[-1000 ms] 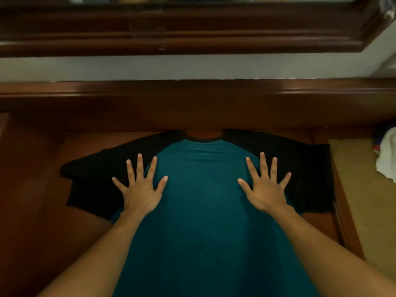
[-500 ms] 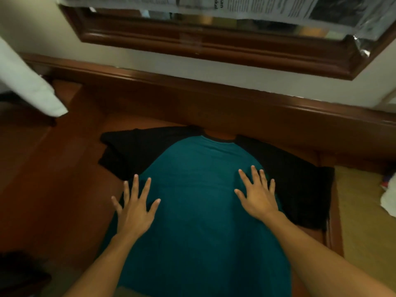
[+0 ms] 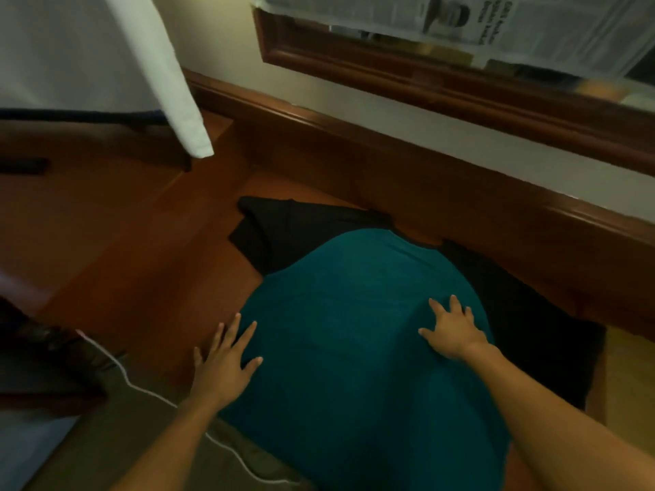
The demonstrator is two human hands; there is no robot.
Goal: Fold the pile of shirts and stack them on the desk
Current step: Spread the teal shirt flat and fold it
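Teal shirt point(image 3: 347, 313) should be smoothed from centre to side seams under even pressure before any fold. It lies flat on the desk point(image 3: 141, 260), collar toward the back edge. Both hands are flat, fingers spread, gripping nothing: right hand point(image 3: 453, 331) on the chest, left hand point(image 3: 223, 363) at the shirt's left edge.

The shirt point(image 3: 354, 331) was soft matt cloth, teal with black sleeves. The desk point(image 3: 141, 260) under it was smooth reddish wood with a dull sheen. The far mirror frame point(image 3: 390, 69) looked glossier, varnished. The newspaper point(image 3: 531, 26) over it was thin matt paper.
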